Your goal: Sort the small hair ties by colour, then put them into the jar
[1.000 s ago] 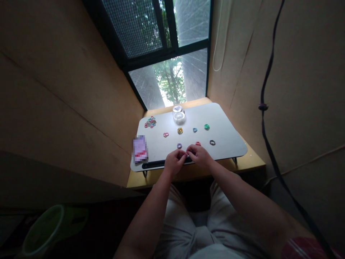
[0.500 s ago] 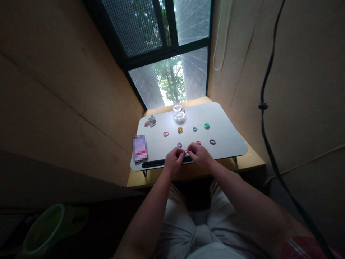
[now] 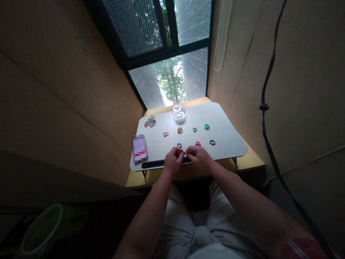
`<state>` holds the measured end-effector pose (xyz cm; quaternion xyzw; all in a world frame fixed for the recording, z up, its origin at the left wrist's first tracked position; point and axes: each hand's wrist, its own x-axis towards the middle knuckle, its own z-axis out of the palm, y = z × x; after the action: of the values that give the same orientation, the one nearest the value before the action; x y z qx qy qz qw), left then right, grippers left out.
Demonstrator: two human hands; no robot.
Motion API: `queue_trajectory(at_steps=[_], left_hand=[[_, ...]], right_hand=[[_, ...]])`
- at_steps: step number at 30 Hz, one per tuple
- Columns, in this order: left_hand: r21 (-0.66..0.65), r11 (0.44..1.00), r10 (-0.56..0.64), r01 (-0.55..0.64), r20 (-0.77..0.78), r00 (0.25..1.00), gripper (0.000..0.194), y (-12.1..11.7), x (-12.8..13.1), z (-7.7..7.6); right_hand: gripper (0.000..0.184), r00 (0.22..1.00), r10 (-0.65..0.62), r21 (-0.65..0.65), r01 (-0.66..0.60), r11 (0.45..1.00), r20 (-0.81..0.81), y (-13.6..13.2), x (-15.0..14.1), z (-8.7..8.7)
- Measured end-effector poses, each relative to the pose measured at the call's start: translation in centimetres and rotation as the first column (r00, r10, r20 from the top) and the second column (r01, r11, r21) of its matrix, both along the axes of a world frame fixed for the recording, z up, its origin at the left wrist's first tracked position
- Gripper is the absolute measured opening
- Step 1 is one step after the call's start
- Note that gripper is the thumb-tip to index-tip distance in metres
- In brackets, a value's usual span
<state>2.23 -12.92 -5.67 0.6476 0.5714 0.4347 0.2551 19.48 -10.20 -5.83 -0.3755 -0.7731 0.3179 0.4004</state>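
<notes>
Evidently, everything turned on the narrow gap between the fingers (image 3: 180,151): the left hand (image 3: 173,161) and the right hand (image 3: 198,155) met almost tip to tip over the black strip (image 3: 153,164) along the near edge of the white tabletop (image 3: 226,144). A small pink hair tie (image 3: 184,153) sat in that gap — pinched from both sides, it seemed, and mostly hidden, so how far it was stretched could not be told. Whatever length it had appeared to run sideways from hand to hand, with neither hand clearly nearer. Just beyond the left fingertips lay a purple hair tie (image 3: 179,144); just beyond the right hand, a coral hair tie (image 3: 198,144), with a dark brown hair tie (image 3: 212,144) farther right. The mixed pile of hair ties (image 3: 150,122) lay well apart — at the tabletop's far left corner
</notes>
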Motion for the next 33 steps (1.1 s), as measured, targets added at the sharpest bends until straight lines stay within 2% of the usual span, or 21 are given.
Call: queue_trajectory(at_steps=[5, 12, 24, 33], left_hand=[[0.001, 0.999, -0.036, 0.037, -0.057, 0.998, 0.018, -0.10, -0.04, 0.27], [-0.019, 0.994, -0.110, 0.110, 0.010, 0.994, 0.024, -0.15, -0.18, 0.29], [-0.024, 0.994, -0.106, 0.105, -0.059, 0.993, 0.026, 0.10, -0.30, 0.16], [-0.012, 0.995, -0.097, 0.097, -0.002, 0.995, 0.023, -0.09, -0.20, 0.27]], right_hand=[[0.011, 1.000, -0.013, -0.006, 0.013, 1.000, -0.011, -0.07, -0.06, 0.08], [0.009, 1.000, -0.017, -0.034, 0.016, 0.999, -0.010, 0.01, 0.02, -0.23], [0.010, 1.000, 0.013, -0.037, -0.013, 0.999, -0.012, 0.11, 0.00, -0.18], [0.011, 0.999, 0.031, -0.028, -0.031, 0.999, 0.023, 0.08, 0.17, 0.11]])
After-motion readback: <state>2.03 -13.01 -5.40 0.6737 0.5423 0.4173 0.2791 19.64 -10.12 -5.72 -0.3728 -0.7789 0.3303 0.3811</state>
